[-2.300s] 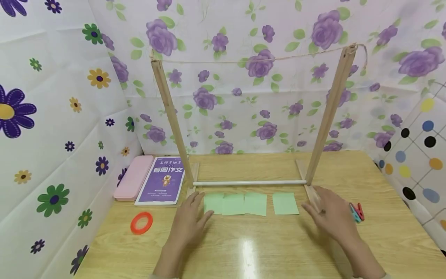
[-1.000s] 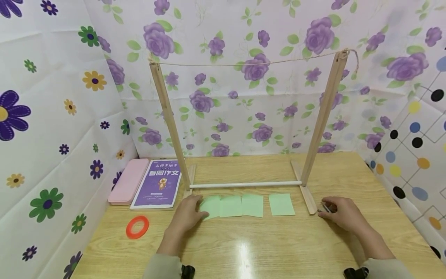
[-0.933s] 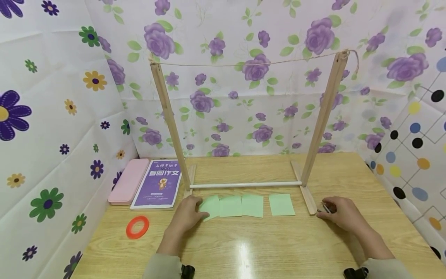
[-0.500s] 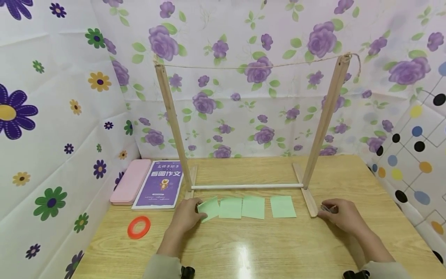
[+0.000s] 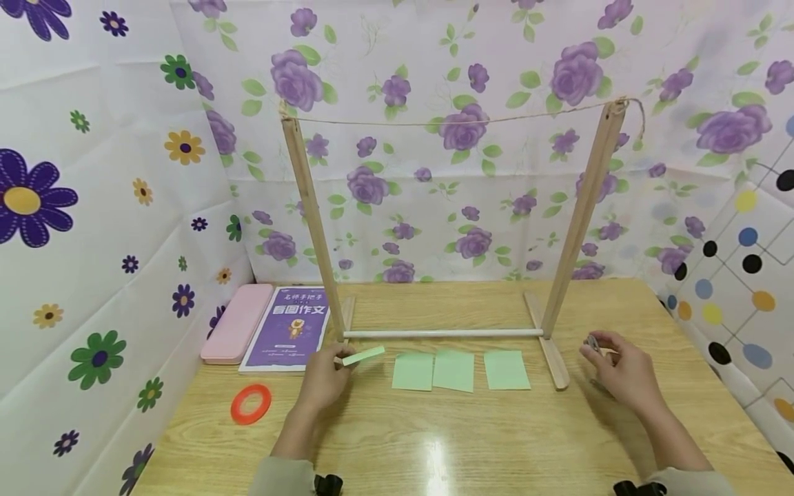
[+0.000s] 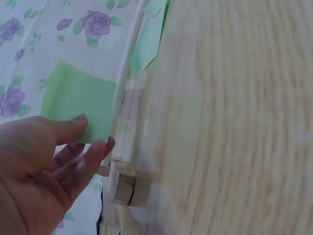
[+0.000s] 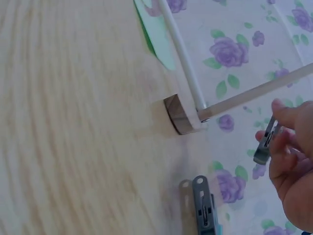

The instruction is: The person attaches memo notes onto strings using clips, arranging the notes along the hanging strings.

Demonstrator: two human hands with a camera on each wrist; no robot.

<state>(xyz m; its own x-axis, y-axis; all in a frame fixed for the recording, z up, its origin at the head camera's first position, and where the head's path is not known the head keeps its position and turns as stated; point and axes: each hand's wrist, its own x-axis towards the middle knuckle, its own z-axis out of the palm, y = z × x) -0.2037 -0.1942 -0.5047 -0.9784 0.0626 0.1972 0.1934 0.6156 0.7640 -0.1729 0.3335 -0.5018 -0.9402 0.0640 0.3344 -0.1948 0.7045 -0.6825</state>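
Observation:
My left hand (image 5: 325,377) pinches a green sticky note (image 5: 363,356) by its edge, between thumb and fingers. The note is lifted off the table and seen nearly edge-on in the head view; its broad face (image 6: 80,100) shows in the left wrist view. My right hand (image 5: 626,368) holds a small clothespin (image 7: 266,142) between thumb and fingers, just above the table right of the wooden frame. Another clothespin (image 7: 204,205) lies on the table near that hand, hidden in the head view. Several green notes (image 5: 412,372) lie in a row before the frame.
A wooden frame has two tall posts (image 5: 313,227), a white crossbar (image 5: 443,333) and a thin string (image 5: 397,123) tied across the top. At left sit a pink case (image 5: 238,324), a purple book (image 5: 288,327) and a red tape ring (image 5: 251,404).
The left hand took hold of the leftmost note and raised it from the table. The right hand moved right from the frame's foot, picked up a clothespin and lifted it slightly.

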